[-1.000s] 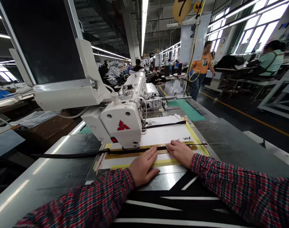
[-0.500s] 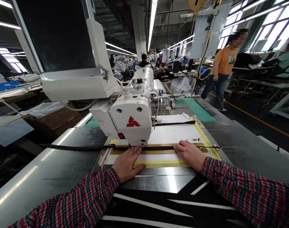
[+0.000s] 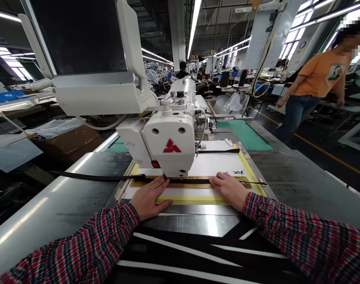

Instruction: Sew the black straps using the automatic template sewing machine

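My left hand [image 3: 150,199] lies flat with its thumb spread, fingertips on a narrow black strap [image 3: 194,182] just left of and below the sewing machine head [image 3: 170,132]. Farther right, my right hand [image 3: 229,190] rests over the same strap, fingers stretched forward and pressing down. The strap lies along a brownish-yellow strip on a white template sheet [image 3: 209,162] with yellow taped edges. Its left end trails past a dark buckle-like loop onto the metal table. The needle area is mostly hidden behind the machine head and my left fingertips.
A dark-screened panel [image 3: 76,37] overhangs the table at upper left. A second black strip [image 3: 219,151] lies across the template's far part. Dark fabric with white stripes [image 3: 180,252] is in front of me. A person in an orange shirt [image 3: 318,75] is at right.
The template and strap have shifted left relative to the machine head, and both my hands have moved left with them. The person in orange has come nearer on the right.
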`<move>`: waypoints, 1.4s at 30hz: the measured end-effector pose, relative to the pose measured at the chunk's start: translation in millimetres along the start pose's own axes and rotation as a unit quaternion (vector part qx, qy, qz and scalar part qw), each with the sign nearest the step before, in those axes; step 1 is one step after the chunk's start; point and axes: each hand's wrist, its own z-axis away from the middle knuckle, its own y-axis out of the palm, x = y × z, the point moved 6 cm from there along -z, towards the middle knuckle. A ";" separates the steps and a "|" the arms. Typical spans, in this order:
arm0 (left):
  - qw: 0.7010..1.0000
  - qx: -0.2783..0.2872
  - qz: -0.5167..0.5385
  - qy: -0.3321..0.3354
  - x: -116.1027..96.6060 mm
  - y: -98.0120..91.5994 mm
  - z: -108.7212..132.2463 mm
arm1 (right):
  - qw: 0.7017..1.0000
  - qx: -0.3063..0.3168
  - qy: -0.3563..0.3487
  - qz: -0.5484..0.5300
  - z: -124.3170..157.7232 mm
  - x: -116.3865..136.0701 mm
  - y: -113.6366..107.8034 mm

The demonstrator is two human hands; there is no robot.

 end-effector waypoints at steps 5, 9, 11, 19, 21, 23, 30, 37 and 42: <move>1.000 0.001 -0.003 0.016 8.0 -6.9 7.1 | 1.000 0.001 -0.001 -0.002 -11.3 7.8 -2.0; 1.000 -0.002 0.005 0.026 15.8 -10.5 12.6 | 1.000 0.010 -0.007 -0.001 -20.4 14.1 -3.3; 0.999 0.001 0.013 0.029 20.4 -11.0 15.6 | 1.000 0.014 -0.006 -0.003 -24.9 16.9 -3.4; 0.999 0.005 0.025 0.019 41.1 -13.9 27.6 | 1.000 0.022 -0.006 -0.005 -43.3 30.7 -9.5; 1.000 0.000 0.025 0.016 45.7 -15.4 30.7 | 1.000 0.021 -0.006 -0.007 -47.7 34.2 -11.9; 0.999 -0.005 0.028 0.015 49.6 -16.8 33.8 | 1.000 0.017 -0.008 -0.005 -51.9 37.2 -13.2; 1.000 -0.010 0.026 0.001 63.1 -19.7 44.9 | 0.999 0.000 -0.031 -0.009 -64.1 47.3 -10.8; 1.000 -0.001 0.007 0.008 71.1 -21.2 49.1 | 0.987 -0.023 0.025 -0.158 -54.3 19.2 -14.3; 0.999 -0.001 -0.043 -0.010 53.4 -22.8 43.8 | 0.952 0.002 0.122 -0.282 -25.3 -36.6 -11.1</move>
